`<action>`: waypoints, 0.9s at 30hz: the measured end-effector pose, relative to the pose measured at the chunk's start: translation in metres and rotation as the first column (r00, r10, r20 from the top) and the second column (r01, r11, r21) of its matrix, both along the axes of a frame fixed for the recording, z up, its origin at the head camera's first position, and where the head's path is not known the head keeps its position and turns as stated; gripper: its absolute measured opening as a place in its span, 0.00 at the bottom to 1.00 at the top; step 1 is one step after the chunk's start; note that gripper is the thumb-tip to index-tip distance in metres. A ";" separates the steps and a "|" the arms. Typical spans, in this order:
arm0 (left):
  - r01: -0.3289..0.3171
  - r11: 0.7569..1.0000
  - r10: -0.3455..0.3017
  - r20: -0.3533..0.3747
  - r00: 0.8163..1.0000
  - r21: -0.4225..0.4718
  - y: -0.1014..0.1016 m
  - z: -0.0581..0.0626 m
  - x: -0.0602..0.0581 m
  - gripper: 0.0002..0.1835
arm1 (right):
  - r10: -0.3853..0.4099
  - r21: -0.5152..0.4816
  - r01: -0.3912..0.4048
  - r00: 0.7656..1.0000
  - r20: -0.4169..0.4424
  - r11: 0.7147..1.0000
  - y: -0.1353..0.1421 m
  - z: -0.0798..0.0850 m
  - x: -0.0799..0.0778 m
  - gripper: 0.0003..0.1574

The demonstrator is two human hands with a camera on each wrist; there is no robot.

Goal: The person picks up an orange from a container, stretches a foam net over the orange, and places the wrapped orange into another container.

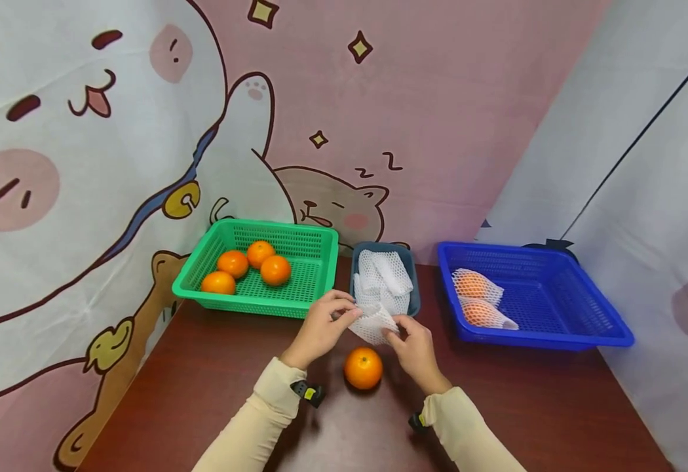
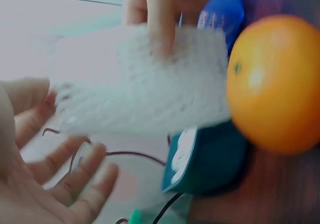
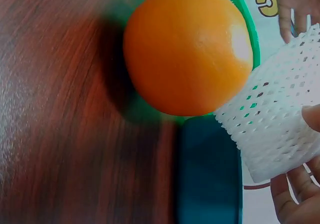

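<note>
A white foam fruit net (image 1: 373, 324) is stretched flat between both hands. My right hand (image 1: 413, 346) pinches its right end, thumb on the near face and fingers behind, as the right wrist view shows. At the opposite end, the thumb and index fingertip of my left hand (image 1: 324, 326) pinch the edge, while the other fingers spread loosely in the left wrist view. Just below the net, a bare orange (image 1: 363, 368) sits on the table. In the right wrist view the orange (image 3: 187, 51) partly overlaps the net (image 3: 280, 108).
At the back left, a green basket (image 1: 255, 305) holds several bare oranges (image 1: 233, 264). A small dark blue-grey bin (image 1: 416, 295) with more foam nets (image 1: 384, 272) stands behind the hands. To the right, a blue basket (image 1: 556, 337) contains two net-wrapped oranges (image 1: 478, 312). A printed cloth hangs behind.
</note>
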State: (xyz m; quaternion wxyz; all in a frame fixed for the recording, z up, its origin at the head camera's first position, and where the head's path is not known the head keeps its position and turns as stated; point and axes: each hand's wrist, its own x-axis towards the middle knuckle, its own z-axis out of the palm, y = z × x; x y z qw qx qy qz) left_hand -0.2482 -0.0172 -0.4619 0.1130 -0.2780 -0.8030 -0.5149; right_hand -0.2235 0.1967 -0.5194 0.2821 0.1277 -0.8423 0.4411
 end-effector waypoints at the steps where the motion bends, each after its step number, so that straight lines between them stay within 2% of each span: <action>1: -0.012 1.000 0.013 0.014 1.000 -0.005 0.002 -0.002 0.000 0.06 | -0.001 -0.001 0.001 1.000 -0.006 1.000 -0.001 -0.002 -0.001 0.12; 6: -0.069 0.995 0.070 0.010 0.998 -0.065 0.006 -0.011 0.002 0.03 | 0.023 -0.008 -0.022 0.999 0.042 1.000 -0.002 -0.007 -0.002 0.12; 10: -0.112 0.981 0.110 -0.023 0.994 -0.156 0.008 -0.016 0.004 0.09 | 0.070 0.024 -0.072 0.993 0.090 0.997 0.003 -0.003 0.001 0.22; 12: -0.147 0.967 0.139 -0.049 0.989 -0.210 0.010 -0.016 0.005 0.14 | 0.105 0.014 -0.106 0.992 0.069 0.994 0.004 0.004 0.003 0.29; 14: -0.183 0.949 0.169 -0.074 0.983 -0.255 0.013 -0.015 0.008 0.18 | 0.141 -0.011 -0.141 0.990 0.023 0.990 0.001 0.013 0.004 0.31; 16: -0.211 0.932 0.185 -0.113 0.976 -0.295 0.016 -0.013 0.011 0.20 | 0.166 -0.022 -0.167 0.986 -0.032 0.986 -0.006 0.023 0.006 0.30; 18: -0.222 0.921 0.182 -0.149 0.972 -0.320 0.020 -0.011 0.014 0.21 | 0.186 0.009 -0.186 0.979 -0.081 0.983 -0.015 0.031 0.007 0.26; 22: -0.181 0.933 0.131 -0.176 0.976 -0.310 0.026 -0.007 0.021 0.24 | 0.210 0.120 -0.193 0.967 -0.146 0.974 -0.027 0.036 0.006 0.15; 25: -0.107 0.961 0.079 -0.119 0.990 -0.253 0.026 -0.007 0.024 0.28 | 0.204 0.161 -0.179 0.967 -0.153 0.971 -0.024 0.031 0.004 0.15; 27: -0.048 0.980 0.037 -0.058 0.998 -0.196 0.025 -0.009 0.025 0.30 | 0.203 0.152 -0.185 0.973 -0.113 0.971 -0.018 0.026 0.003 0.18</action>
